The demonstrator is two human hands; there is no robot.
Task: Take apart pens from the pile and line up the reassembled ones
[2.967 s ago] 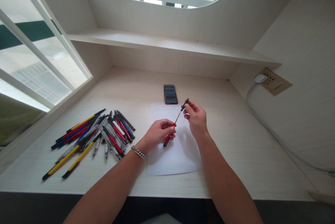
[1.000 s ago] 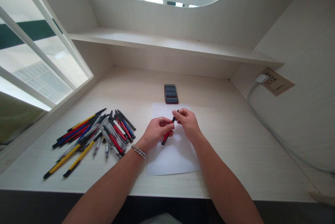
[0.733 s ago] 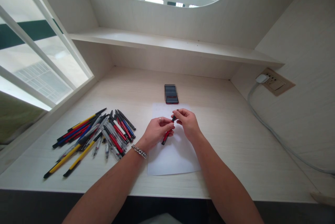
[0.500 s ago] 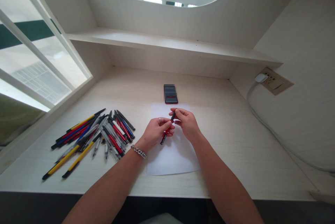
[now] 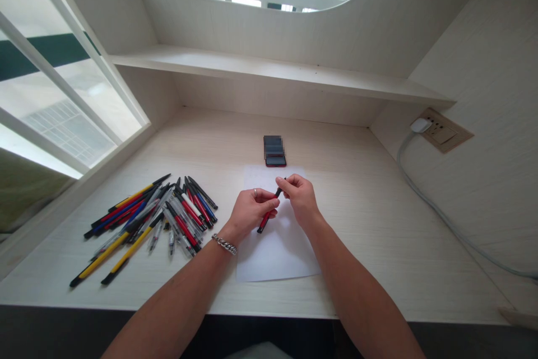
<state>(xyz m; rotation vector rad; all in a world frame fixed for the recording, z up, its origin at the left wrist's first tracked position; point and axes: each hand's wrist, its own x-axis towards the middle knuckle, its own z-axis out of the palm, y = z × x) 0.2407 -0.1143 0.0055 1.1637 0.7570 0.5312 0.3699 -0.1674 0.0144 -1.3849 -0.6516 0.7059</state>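
Red pen (image 5: 265, 220) with black ends sits in both hands above the white sheet of paper (image 5: 277, 258), seen from the head camera. It is tilted, its lower tip towards the person and its upper end towards the phone (image 5: 274, 152). The left hand (image 5: 249, 211) is closed around the red barrel, thumb and fingers pinching it, with the lower tip poking out below the hand. A ring (image 5: 254, 192) shows on one finger and a metal bracelet (image 5: 223, 243) on the wrist. The right hand (image 5: 301, 197) grips the black upper end between thumb and fingertips, just beside the left hand, the two nearly touching. Whether the pen touches the paper cannot be told.

The paper lies on the pale wooden desk (image 5: 378, 224), near its front edge, and the phone lies flat just beyond the sheet's far edge. To the left, well apart from the hands, a loose pile of pens (image 5: 159, 216) is spread out: yellow, red, blue, black and clear ones. A long shelf (image 5: 260, 70) runs above the desk. On the right wall a plug sits in the wall socket (image 5: 441, 130), and its grey cable (image 5: 437, 213) runs down along the wall.
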